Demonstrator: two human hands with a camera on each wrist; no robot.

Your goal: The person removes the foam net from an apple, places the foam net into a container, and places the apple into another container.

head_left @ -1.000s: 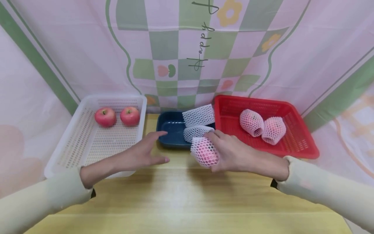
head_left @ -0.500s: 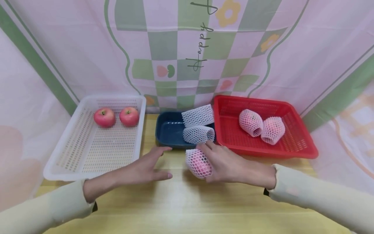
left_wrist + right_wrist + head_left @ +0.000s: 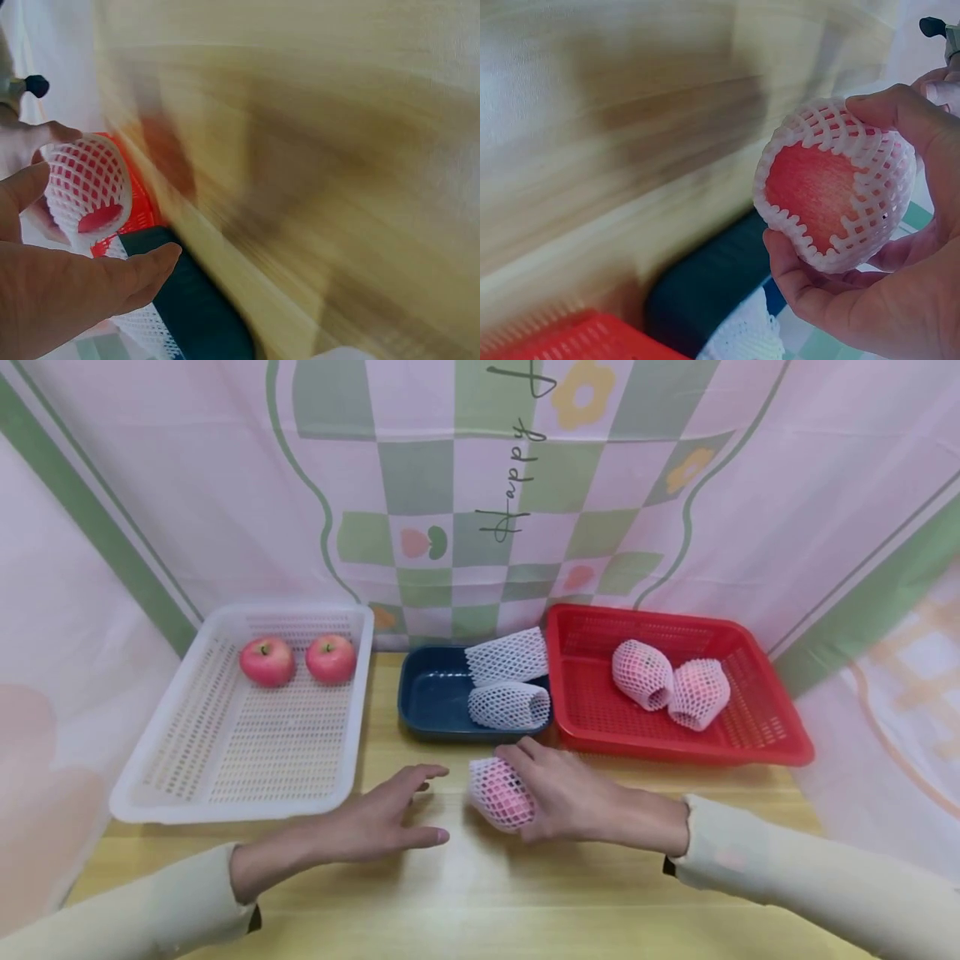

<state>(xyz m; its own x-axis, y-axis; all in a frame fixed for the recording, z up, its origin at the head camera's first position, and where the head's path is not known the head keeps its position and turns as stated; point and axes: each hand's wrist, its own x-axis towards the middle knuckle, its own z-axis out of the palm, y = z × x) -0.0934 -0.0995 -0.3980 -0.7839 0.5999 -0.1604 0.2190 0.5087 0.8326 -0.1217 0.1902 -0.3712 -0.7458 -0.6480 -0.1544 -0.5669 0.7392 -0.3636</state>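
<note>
Nearest, over the wooden table (image 3: 465, 893), the right hand (image 3: 573, 793) holds a netted apple (image 3: 501, 793), fingers and thumb curled round its foam net. The right wrist view shows the red skin bare at the net's open end, with the thumb on top and the fingers cupped beneath. The apple is above the table's middle, just in front of the blue tray (image 3: 435, 697).

The left hand (image 3: 375, 818) is just left of the apple, palm turned toward it, fingers straight and spread a little, holding nothing. There is a small gap between its fingertips and the net in the head view.

Farther back three containers stand in a row. On the left is the white basket (image 3: 225, 777), with two bare red apples (image 3: 267, 661) side by side at its far end, close together but apart. In the middle is the blue tray, holding two empty white foam nets: one net (image 3: 510, 705) lies on the tray's right side, the other net (image 3: 507, 654) leans on the tray's far right rim against the red basket (image 3: 757, 727). On the right, the red basket holds two netted apples (image 3: 643, 673) touching each other near its middle.

Behind everything hangs a pink and green checked cloth (image 3: 480, 485).
</note>
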